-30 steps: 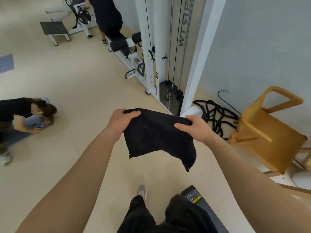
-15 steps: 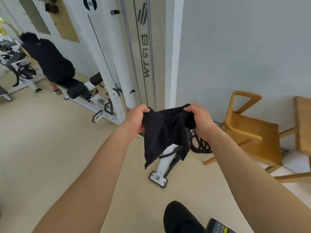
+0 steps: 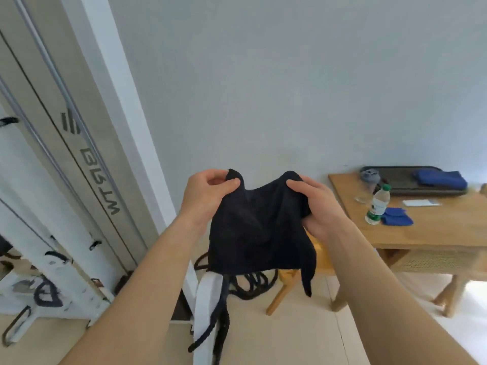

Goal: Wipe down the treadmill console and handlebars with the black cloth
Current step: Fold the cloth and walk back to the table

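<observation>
From where I watched, the pale grey wall [image 3: 290, 75] filled most of the view from twelve o'clock across to three. The tall white cable machine with its grey panel and dark lettering [image 3: 79, 159] leaned through the nine and ten o'clock side, its white base bars reaching down toward seven. At three o'clock stood the light wooden table with a woven cane shelf beneath it [image 3: 434, 227]. At the back of its top lay a dark oblong tray [image 3: 405, 183] holding a folded blue cloth [image 3: 440, 179], and nearer the front sat a second, smaller blue cloth [image 3: 396, 218] just beside a clear plastic water bottle with a green cap [image 3: 378, 205]. Low at six o'clock, a coil of thick black rope [image 3: 250, 281] lay on the beige floor beside a wooden chair leg [image 3: 283, 293].

Dead centre hung the black cloth [image 3: 259, 230], held up in the air in front of the wall, well apart from the table. My left hand [image 3: 205, 196] had thumb and fingers pinched closed on its upper left corner, at about eleven o'clock of the cloth. My right hand [image 3: 316, 204] was curled closed around the upper right edge, at about two o'clock, with fabric bunched inside the palm. The cloth sagged between the two hands, and one loose corner trailed down toward five o'clock.
</observation>
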